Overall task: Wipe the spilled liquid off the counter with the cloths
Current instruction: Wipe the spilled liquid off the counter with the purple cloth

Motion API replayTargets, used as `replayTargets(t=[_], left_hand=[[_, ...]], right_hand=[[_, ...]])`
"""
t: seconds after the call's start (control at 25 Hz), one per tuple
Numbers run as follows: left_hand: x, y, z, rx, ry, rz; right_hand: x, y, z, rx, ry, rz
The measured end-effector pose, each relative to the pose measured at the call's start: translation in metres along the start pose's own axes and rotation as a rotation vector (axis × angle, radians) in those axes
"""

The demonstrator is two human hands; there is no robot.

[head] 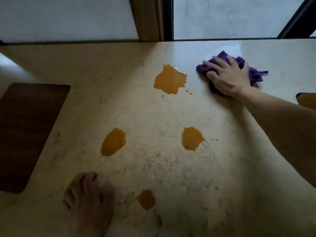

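Observation:
Several orange puddles lie on the beige stone counter (pixel 119 86): a large puddle (pixel 170 79) at the far middle, two middle puddles (pixel 113 141) (pixel 191 138), and a small near puddle (pixel 146 199). A crumpled purple cloth (pixel 253 72) sits at the far right. My right hand (pixel 227 76) presses flat on it, fingers spread over the cloth, just right of the large puddle. My left hand (pixel 89 199) rests on the bare counter at the near left, fingers together, holding nothing.
A dark brown rectangular board (pixel 25 134) lies at the counter's left. A wooden post (pixel 147 17) and dark window frames stand behind the back edge. An orange-brown object (pixel 307 100) shows at the right edge.

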State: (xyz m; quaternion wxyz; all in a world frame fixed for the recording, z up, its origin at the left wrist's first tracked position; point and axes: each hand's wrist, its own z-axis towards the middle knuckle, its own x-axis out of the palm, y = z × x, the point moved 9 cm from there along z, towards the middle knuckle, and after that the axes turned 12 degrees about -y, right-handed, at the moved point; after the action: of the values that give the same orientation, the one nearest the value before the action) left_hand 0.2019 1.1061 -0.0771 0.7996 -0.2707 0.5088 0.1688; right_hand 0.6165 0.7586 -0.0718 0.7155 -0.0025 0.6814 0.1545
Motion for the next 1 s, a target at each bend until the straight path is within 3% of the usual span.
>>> replayTargets(t=[0.16,0.36,0.52,0.68,0.8,1.0], left_hand=[[-0.005,-0.010,-0.003,-0.007,0.050,0.014],[-0.009,-0.008,-0.006,0.040,0.033,-0.027],[-0.006,-0.009,-0.005,0.041,0.032,-0.055],[-0.011,-0.012,-0.009,0.096,0.033,-0.085],[-0.011,-0.011,-0.011,0.157,0.098,-0.072],[-0.011,-0.017,0.028,0.237,0.108,-0.238]], right_hand=[[-0.001,0.031,-0.097,-0.100,0.022,-0.009],[-0.009,0.069,-0.287,-0.168,0.005,-0.042],[-0.015,0.053,-0.434,0.087,0.043,-0.075],[-0.027,0.067,-0.557,0.411,-0.021,-0.063],[-0.015,0.107,-0.588,0.497,-0.015,-0.053],[0.005,0.158,-0.555,0.412,-0.015,-0.143]])
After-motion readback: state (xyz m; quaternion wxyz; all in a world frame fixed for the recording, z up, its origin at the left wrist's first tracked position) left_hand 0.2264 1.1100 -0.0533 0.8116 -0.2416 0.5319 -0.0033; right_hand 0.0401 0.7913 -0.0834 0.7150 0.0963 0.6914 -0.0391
